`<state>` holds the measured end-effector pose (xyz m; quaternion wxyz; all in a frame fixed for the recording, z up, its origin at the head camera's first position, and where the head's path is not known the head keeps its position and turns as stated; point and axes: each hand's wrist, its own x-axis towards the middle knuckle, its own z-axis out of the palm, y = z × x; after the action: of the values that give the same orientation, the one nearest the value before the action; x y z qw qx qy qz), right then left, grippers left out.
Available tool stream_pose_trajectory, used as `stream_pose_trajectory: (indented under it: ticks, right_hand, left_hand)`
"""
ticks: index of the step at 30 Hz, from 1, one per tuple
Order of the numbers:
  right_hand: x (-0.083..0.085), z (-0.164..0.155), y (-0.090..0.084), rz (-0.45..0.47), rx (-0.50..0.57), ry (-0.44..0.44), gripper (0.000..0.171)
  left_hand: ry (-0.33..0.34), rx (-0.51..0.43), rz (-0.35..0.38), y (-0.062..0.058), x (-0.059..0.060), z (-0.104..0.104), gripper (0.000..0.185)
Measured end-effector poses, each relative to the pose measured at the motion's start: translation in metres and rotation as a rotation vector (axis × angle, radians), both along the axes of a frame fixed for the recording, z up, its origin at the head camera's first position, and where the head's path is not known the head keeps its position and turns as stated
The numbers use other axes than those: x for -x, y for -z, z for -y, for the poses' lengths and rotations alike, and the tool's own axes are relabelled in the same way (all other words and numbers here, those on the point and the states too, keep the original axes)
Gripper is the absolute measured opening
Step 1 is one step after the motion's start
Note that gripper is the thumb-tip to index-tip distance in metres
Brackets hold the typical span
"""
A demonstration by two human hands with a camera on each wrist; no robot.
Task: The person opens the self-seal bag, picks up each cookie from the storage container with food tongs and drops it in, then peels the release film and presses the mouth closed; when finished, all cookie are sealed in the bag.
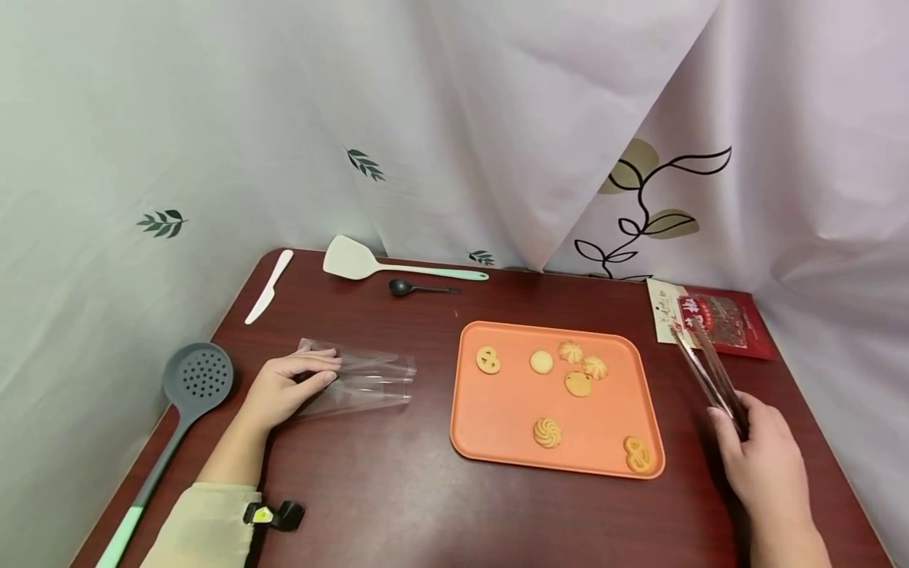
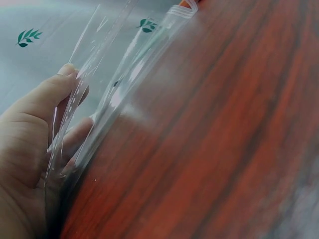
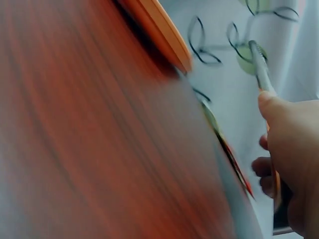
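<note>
My left hand (image 1: 294, 383) holds a clear plastic bag (image 1: 376, 379) on the left half of the table. In the left wrist view the thumb lies on the near side of the bag (image 2: 107, 84), with fingers seen through the film behind it. At the right, my right hand (image 1: 767, 457) grips metal tongs (image 1: 703, 367), whose tips point away over the edge of a red seasoning packet (image 1: 731, 319). Between the hands lies an orange tray (image 1: 497, 430) with several cookies, among them a pretzel-shaped cookie (image 1: 637, 455) and a round swirled cookie (image 1: 547, 432).
A grey slotted skimmer (image 1: 198, 379) lies along the left table edge. Toward the back are a white knife (image 1: 269, 286), a white spatula (image 1: 351, 259) and a small black spoon (image 1: 401, 287). A pale curtain (image 1: 426, 118) hangs behind the table.
</note>
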<state>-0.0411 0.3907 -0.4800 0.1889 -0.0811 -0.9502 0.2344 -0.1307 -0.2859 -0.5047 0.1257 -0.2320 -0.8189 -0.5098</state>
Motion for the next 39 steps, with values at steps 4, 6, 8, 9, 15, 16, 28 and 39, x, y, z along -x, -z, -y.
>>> stream_pose_trajectory:
  ticks: [4, 6, 8, 9, 15, 16, 28, 39]
  right_hand:
    - [0.009, 0.031, -0.001, -0.09, -0.031, -0.077, 0.044]
    - [0.014, 0.046, -0.002, -0.115, -0.053, -0.122, 0.044]
    - [0.02, 0.061, -0.004, -0.149, -0.07, -0.174, 0.046]
    - [0.024, 0.067, -0.004, -0.168, -0.084, -0.205, 0.046]
    - [0.041, 0.104, -0.006, -0.197, -0.123, -0.353, 0.044]
    - [0.043, 0.111, -0.007, -0.186, -0.121, -0.365, 0.043]
    - [0.034, 0.174, -0.028, 0.027, -0.188, -0.426, 0.041]
    - [0.026, 0.179, -0.029, 0.076, -0.216, -0.381, 0.041]
  left_hand:
    - [0.002, 0.001, 0.0, 0.001, -0.001, 0.001, 0.029]
    - [0.002, 0.002, -0.001, 0.001, -0.001, 0.001, 0.029]
    - [0.002, 0.001, 0.001, 0.001, -0.001, 0.001, 0.028]
    - [0.001, -0.001, 0.001, 0.001, -0.001, 0.001, 0.028]
    - [-0.002, -0.003, 0.008, 0.001, 0.0, -0.001, 0.03]
    - [-0.003, -0.001, 0.007, 0.001, 0.0, -0.001, 0.03]
    - [0.001, 0.008, 0.011, -0.001, 0.0, -0.003, 0.029]
    - [0.004, 0.015, 0.005, 0.002, 0.001, 0.0, 0.031]
